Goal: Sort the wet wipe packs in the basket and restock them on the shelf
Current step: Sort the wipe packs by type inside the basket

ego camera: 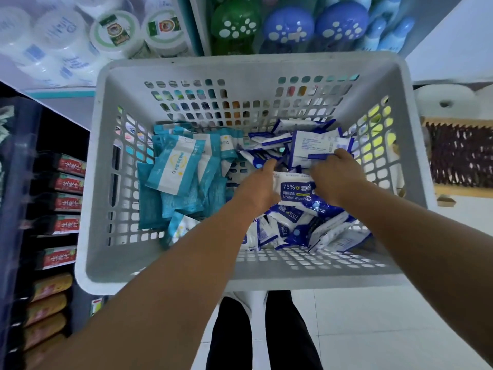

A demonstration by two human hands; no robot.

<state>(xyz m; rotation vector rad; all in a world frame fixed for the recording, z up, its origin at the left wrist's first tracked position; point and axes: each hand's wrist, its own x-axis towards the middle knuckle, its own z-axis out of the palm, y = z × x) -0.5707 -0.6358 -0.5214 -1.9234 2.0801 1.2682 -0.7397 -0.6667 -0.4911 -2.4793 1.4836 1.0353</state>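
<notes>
Both hands grasp blue alcohol-wipe packs (296,192) in the basket (106,166), left hand (260,188) and right hand (337,177) alike; the packs look light, soft and slick-filmed; best pinched by flat edges.

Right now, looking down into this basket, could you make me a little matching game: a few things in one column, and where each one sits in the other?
Things
1. teal wipe packs
2. blue alcohol wipe packs
3. left hand
4. red-labelled boxes

Places
A. on the dark shelf left of the basket
B. the basket's left side
C. the basket's right side
D. at the left edge of the pack marked 75%

Pairs: 1-B, 2-C, 3-D, 4-A
</notes>
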